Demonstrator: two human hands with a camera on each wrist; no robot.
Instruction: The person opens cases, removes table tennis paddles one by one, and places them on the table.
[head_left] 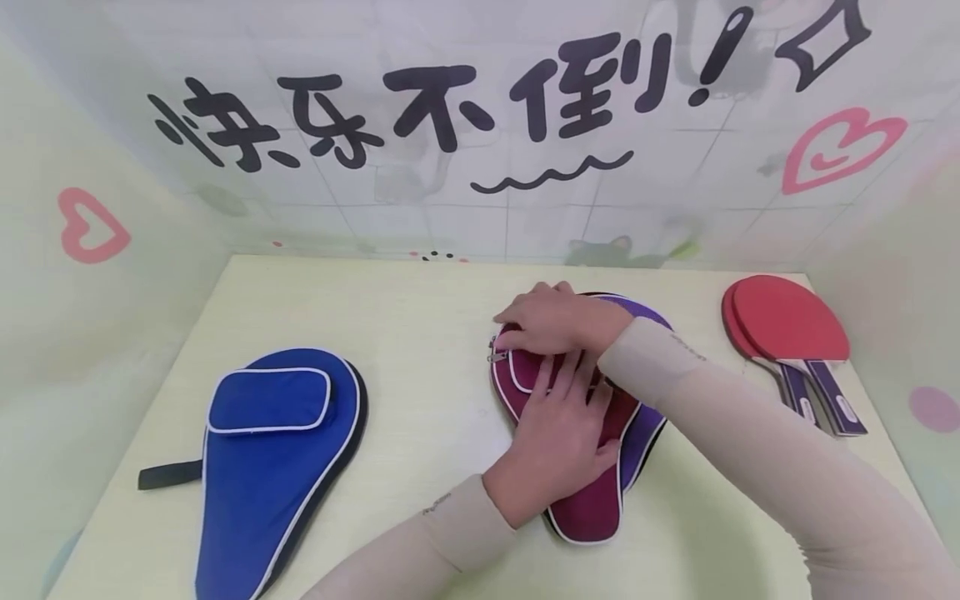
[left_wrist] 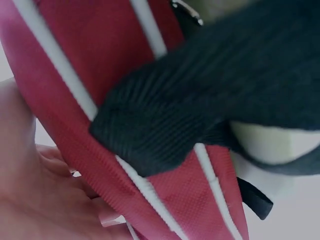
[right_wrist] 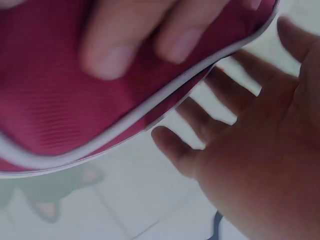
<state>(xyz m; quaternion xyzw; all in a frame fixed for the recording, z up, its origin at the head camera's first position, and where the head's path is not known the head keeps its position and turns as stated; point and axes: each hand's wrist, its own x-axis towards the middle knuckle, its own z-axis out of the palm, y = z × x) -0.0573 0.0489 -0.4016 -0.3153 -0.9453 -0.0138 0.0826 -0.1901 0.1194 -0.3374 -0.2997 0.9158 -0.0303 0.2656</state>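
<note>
Straight, spread fingers of the left hand (head_left: 558, 437) lay flat on the maroon case (head_left: 588, 504), while those of the right hand (head_left: 551, 321) reached, loosely extended, over its far edge near a zip pull (head_left: 498, 357), neither hand gripping anything visibly. That case already overlay a purple case (head_left: 647, 429) on the table (head_left: 420, 317), its handling seemingly unfinished, with a blue case (head_left: 273, 467) apart at left and two red bats (head_left: 791, 321) uncased at right. Hands and sleeve hid much of the stack, the frame cut off the blue case's lower end, and the zip's closure could not be told.
</note>
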